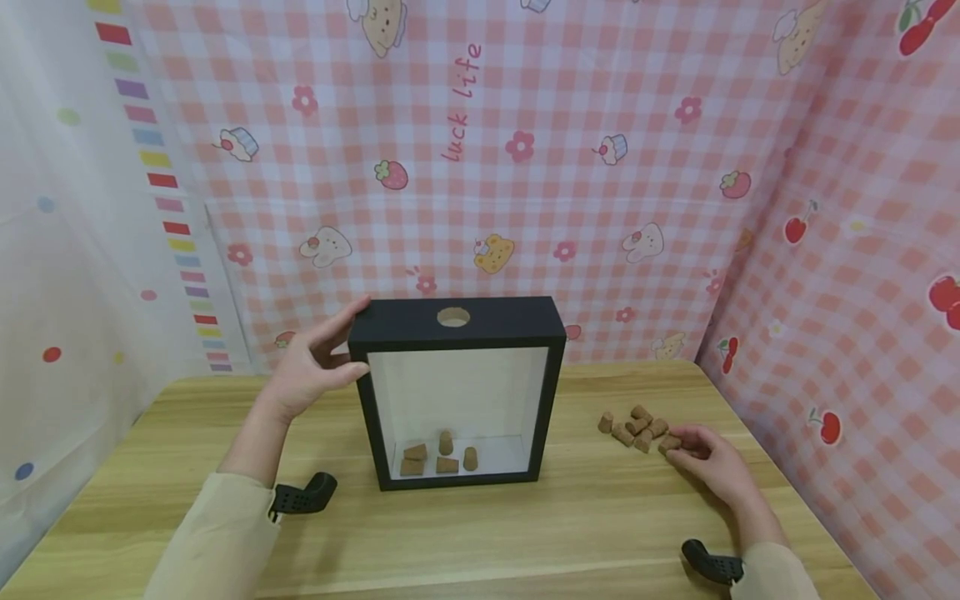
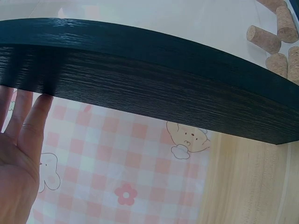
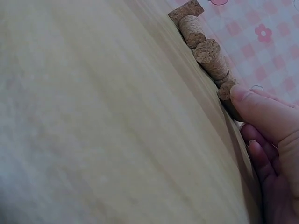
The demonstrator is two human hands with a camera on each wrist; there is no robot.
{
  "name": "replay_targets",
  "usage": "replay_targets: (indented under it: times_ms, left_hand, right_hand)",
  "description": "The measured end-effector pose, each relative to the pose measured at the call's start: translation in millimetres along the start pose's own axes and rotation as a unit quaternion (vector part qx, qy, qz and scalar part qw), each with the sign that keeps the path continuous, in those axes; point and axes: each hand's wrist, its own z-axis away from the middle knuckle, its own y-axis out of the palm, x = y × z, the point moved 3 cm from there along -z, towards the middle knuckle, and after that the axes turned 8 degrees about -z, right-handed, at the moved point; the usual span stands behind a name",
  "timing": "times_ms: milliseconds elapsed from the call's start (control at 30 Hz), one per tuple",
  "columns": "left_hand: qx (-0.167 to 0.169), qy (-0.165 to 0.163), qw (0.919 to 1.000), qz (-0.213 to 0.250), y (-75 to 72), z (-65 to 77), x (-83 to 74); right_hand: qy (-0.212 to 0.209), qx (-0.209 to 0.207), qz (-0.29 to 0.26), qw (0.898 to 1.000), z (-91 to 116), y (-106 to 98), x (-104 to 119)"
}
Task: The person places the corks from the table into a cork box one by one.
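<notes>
A black box frame (image 1: 457,333) with a clear front and a round hole (image 1: 453,317) in its top stands upright on the table. My left hand (image 1: 307,371) holds its left side near the top, thumb at the front edge and fingers reaching to the back edge. In the left wrist view those fingertips (image 2: 45,99) touch the dark side panel. Several corks (image 1: 447,465) lie or stand inside on the floor of the box. To the right, my right hand (image 1: 716,467) pinches a tapered cork (image 3: 226,91) between thumb and fingers, low at the tabletop.
Beside the pinched cork is a loose pile of several corks (image 1: 637,423). The wooden table (image 1: 480,542) ends at a pink checked cloth (image 1: 525,208) behind and on the right. A pale dotted cloth (image 1: 90,250) hangs at left. Black wrist mounts (image 1: 303,496) jut from both sleeves.
</notes>
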Motion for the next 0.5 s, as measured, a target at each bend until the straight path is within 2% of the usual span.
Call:
replay_targets:
  times_ms: [500]
  left_hand:
    - [-0.002, 0.001, 1.0000, 0.005, 0.8, 0.0, -1.6]
  right_hand:
    - [-0.025, -0.003, 0.022, 0.999, 2.2, 2.7, 2.1]
